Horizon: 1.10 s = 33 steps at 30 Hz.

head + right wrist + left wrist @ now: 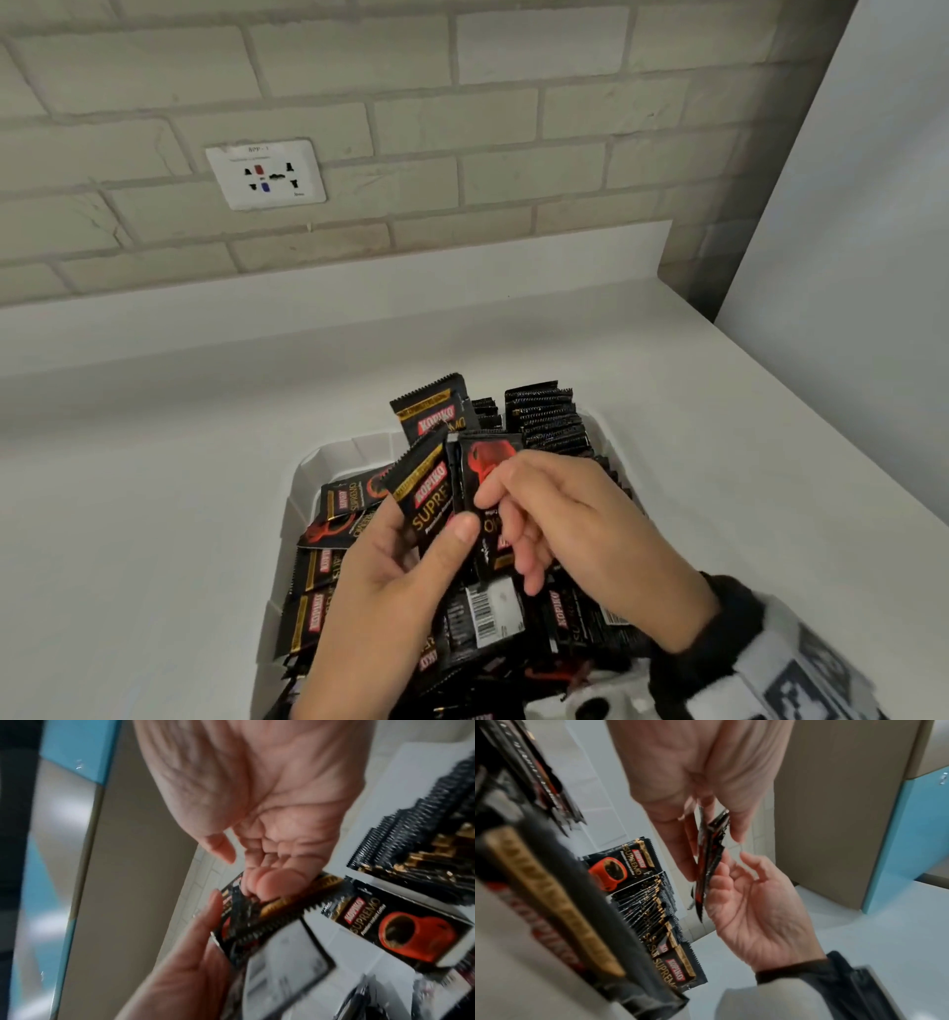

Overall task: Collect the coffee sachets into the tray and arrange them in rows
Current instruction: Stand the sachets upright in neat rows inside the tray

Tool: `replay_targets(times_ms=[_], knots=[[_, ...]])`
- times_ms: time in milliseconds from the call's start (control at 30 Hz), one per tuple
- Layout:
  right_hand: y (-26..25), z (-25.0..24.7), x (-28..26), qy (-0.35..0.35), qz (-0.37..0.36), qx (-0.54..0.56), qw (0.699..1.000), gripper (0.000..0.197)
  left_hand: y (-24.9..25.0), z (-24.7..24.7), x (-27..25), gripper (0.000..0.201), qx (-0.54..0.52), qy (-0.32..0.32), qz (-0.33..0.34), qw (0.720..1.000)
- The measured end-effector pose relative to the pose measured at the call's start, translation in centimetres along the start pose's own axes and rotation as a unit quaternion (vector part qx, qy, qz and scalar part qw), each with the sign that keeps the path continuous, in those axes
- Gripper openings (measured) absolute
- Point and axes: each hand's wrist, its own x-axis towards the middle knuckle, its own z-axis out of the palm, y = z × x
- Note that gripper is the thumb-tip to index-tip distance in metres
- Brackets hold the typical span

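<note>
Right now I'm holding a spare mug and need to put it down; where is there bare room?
Free: the white countertop left of the tray, and the strip behind it up to the backsplash. Crowded: the tray, full of coffee sachets, with both hands over it.

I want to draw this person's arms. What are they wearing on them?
Both hands are bare: no gloves or rings show. The right wrist has a black cuff, then a pale grey sleeve carrying a black-and-white square-patterned marker. The left hand shows no sleeve in the head view.
</note>
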Motion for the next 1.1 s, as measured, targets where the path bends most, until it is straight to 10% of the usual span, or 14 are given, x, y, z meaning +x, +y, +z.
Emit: replay_targets(times_ms=[200,367,533,633,900,967,1100], knots=[[-0.3,-0.7,0.2,-0.068,0.003,-0.075,0.995,0.031,-1.0,-1.4,0.8,0.03,-0.002,0.023,-0.046,0.999],[-2.2,-3.1,1.6,0.101,-0.06,-0.159,0.98,0.02,-0.5,-2.6,1.1,0.038,-0.028,0.03,-0.049,0.998],[-1.9,-1.7,2.0,-0.047,0.057,-0.237,0.969,0.045,-0.1,-3.0,1.1,0.039,-0.073,0.043,-0.033,0.996],[-0.5,0.2,1.8,-0.049,0.074,-0.135,0.987,0.027,-0.2,-3.4,1.3,0.081,-0.066,0.057,-0.008,0.996],[-3.0,-3.0,3.3,0.104,0.019,0.141,0.984,0.013,0.3,-6.7,2.1,0.056,-0.11,0.147,0.021,0.983],[-4.4,-4.1,3.8,0.126,-0.018,0.085,0.988,0.014,0.7,-7.8,2.3,0.037,-0.133,0.154,0.037,0.978],[-5.9,-4.5,5.5,0.082,-0.09,-0.249,0.961,0.018,1.0,-9.4,2.6,0.098,-0.116,0.142,0.039,0.982]])
